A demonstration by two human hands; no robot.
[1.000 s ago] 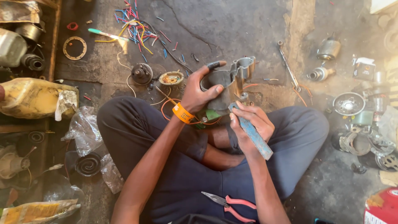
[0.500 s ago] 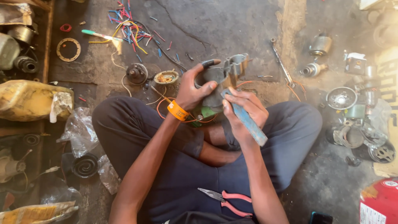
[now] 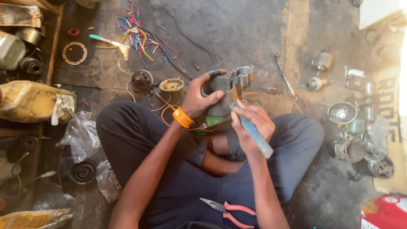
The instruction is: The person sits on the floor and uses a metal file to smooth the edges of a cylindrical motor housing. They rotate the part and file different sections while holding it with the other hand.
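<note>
Seated figure, legs crossed on the floor. The left hand stays clamped around a grey metal housing, held above the lap as it was a second ago. The right hand remains closed on a blue-handled tool, whose tip now sits against the housing's lower edge, slightly lower than before. Judged from this, prying or scraping continues. Pliers lie on the lap; wire offcuts litter the floor.

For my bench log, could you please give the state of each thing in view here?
Left hand: gripping the grey metal housing.
Right hand: gripping the blue-handled tool.
Pink-handled pliers: lying on the lap, unheld.
Spanner: lying on the floor.
</note>
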